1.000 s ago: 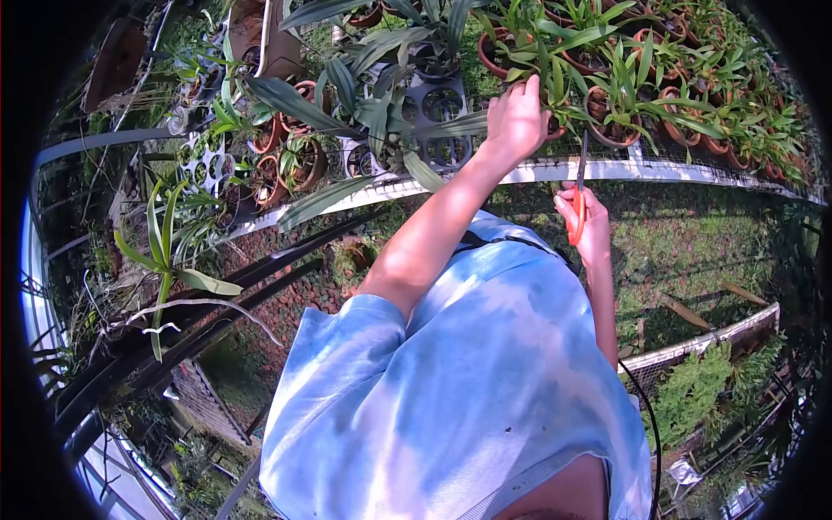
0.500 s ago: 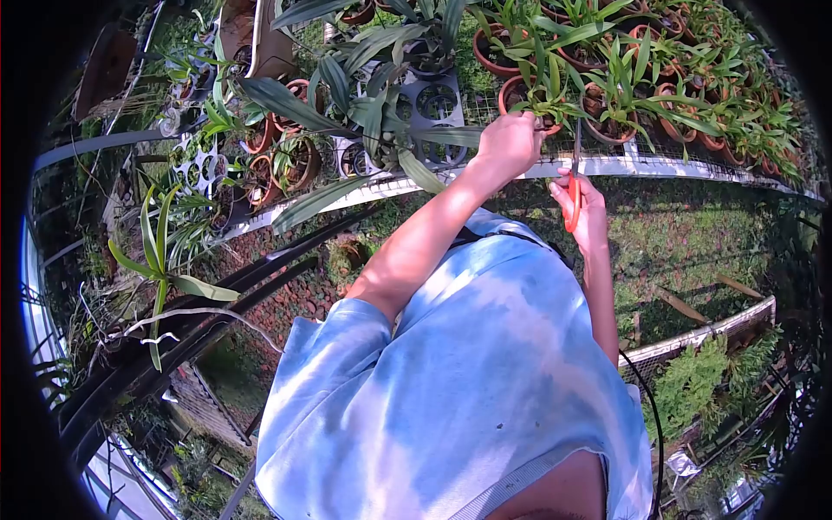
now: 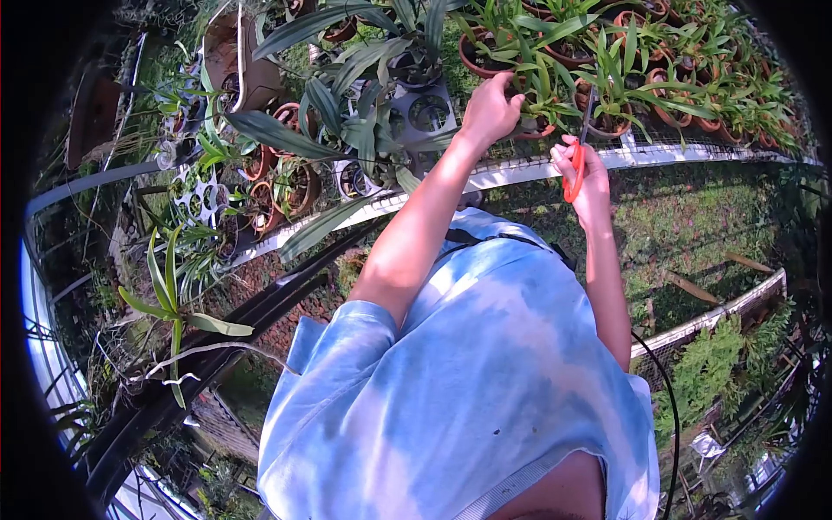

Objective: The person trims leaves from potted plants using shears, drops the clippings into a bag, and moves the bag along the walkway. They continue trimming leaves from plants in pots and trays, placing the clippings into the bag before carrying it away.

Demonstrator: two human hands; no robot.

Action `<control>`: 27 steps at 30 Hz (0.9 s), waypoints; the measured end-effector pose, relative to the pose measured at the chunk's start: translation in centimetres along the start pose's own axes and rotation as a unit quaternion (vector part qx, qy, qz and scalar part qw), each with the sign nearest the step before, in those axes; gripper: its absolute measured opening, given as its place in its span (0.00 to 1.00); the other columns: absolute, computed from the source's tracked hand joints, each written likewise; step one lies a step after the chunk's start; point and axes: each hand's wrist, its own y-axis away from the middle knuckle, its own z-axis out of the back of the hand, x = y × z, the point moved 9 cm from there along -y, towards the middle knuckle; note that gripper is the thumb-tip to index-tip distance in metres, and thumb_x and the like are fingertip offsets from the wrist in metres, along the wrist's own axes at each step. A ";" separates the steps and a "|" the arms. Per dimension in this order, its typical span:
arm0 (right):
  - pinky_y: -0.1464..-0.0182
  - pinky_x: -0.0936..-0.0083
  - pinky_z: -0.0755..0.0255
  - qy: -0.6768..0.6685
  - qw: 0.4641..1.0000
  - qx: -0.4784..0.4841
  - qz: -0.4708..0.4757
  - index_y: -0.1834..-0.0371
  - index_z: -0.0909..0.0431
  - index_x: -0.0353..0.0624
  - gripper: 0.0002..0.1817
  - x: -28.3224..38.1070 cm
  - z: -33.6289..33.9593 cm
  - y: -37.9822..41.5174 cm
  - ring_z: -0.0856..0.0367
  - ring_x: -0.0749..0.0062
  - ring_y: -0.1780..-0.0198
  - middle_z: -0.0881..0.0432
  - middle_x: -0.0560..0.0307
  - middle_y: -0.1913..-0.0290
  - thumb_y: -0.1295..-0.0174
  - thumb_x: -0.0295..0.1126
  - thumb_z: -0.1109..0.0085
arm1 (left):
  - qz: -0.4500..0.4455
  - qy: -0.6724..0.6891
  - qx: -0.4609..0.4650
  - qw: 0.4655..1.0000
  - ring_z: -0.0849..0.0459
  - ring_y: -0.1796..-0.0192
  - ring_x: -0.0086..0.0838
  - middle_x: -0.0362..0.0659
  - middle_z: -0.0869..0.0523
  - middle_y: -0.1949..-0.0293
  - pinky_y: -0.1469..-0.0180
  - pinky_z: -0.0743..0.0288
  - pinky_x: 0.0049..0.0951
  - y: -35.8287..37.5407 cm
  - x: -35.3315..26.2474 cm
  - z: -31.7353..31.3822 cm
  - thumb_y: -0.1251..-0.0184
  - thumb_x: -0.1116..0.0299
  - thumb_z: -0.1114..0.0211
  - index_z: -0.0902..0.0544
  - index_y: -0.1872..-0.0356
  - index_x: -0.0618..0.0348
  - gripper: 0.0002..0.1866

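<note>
My right hand (image 3: 588,184) is closed around the orange handles of a pair of scissors (image 3: 574,173). The blades point up and away, toward a terracotta pot (image 3: 611,128) with a green strap-leaved plant (image 3: 614,82). My left hand (image 3: 490,111) is beside a smaller terracotta pot (image 3: 535,132), just left of its leafy plant (image 3: 544,94). Its thumb stands apart from the fingers, and no object shows between them. Another pot (image 3: 478,59) lies just beyond the left fingertips.
Rows of potted plants (image 3: 702,108) fill the mesh bench to the right. Its white front edge (image 3: 641,156) runs across before me. Left of my arm are a long-leaved plant (image 3: 347,130) and a grey holed tray (image 3: 425,111). A bare-rooted plant (image 3: 169,299) hangs by dark rails (image 3: 199,364).
My left hand has moved up and left, off the small pot's plant, and its fingers have parted. My right hand stays near the bench edge, the scissors now tilted more to the right.
</note>
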 end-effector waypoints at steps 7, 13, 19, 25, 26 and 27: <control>0.44 0.75 0.21 0.029 0.999 -0.027 0.016 0.55 0.19 0.38 0.07 -0.2 0.2 0.1 0.17 0.75 0.48 0.20 0.52 0.39 0.33 0.24 0.32 | 0.050 0.029 0.044 0.997 0.14 0.44 0.50 0.59 0.14 0.48 0.39 0.23 0.43 0.8 1.0 -0.5 0.34 0.78 0.40 0.21 0.37 0.60 0.23; 0.47 0.76 0.21 0.015 0.999 -0.033 0.019 0.58 0.20 0.38 0.06 -0.5 0.2 -0.9 0.16 0.76 0.51 0.19 0.54 0.40 0.32 0.26 0.32 | -0.012 0.044 0.050 0.998 0.13 0.44 0.34 0.55 0.11 0.48 0.38 0.25 0.30 -1.8 1.8 -1.6 0.36 0.85 0.52 0.19 0.39 0.65 0.25; 0.49 0.79 0.22 0.018 0.998 -0.058 0.012 0.56 0.19 0.39 0.07 -0.3 0.1 -1.1 0.17 0.78 0.53 0.17 0.57 0.45 0.32 0.27 0.32 | 0.032 0.110 0.096 0.989 0.14 0.47 0.28 0.49 0.10 0.50 0.42 0.24 0.28 -3.3 3.6 -2.5 0.37 0.85 0.54 0.19 0.39 0.64 0.26; 0.44 0.78 0.24 -0.022 0.996 -0.088 -0.013 0.57 0.17 0.38 0.07 -0.8 0.0 0.0 0.18 0.77 0.48 0.20 0.58 0.43 0.35 0.25 0.30 | 0.279 0.277 0.108 0.913 0.18 0.44 0.27 0.43 0.18 0.38 0.42 0.24 0.30 -4.6 6.9 -2.0 0.25 0.77 0.49 0.32 0.26 0.61 0.27; 0.44 0.79 0.24 -0.028 0.996 -0.087 -0.014 0.56 0.17 0.37 0.07 -0.8 -0.1 0.2 0.18 0.77 0.48 0.20 0.58 0.43 0.35 0.25 0.30 | 0.302 0.354 0.106 0.879 0.19 0.41 0.29 0.45 0.19 0.36 0.39 0.27 0.32 -5.0 6.9 -2.1 0.21 0.69 0.49 0.32 0.26 0.62 0.25; 0.44 0.79 0.24 -0.033 0.996 -0.087 -0.016 0.55 0.17 0.37 0.08 -0.9 -0.1 0.4 0.18 0.77 0.48 0.20 0.58 0.43 0.35 0.25 0.30 | 0.321 0.374 0.107 0.863 0.20 0.40 0.30 0.46 0.20 0.35 0.38 0.28 0.34 -5.1 6.9 -2.1 0.21 0.68 0.49 0.32 0.26 0.63 0.25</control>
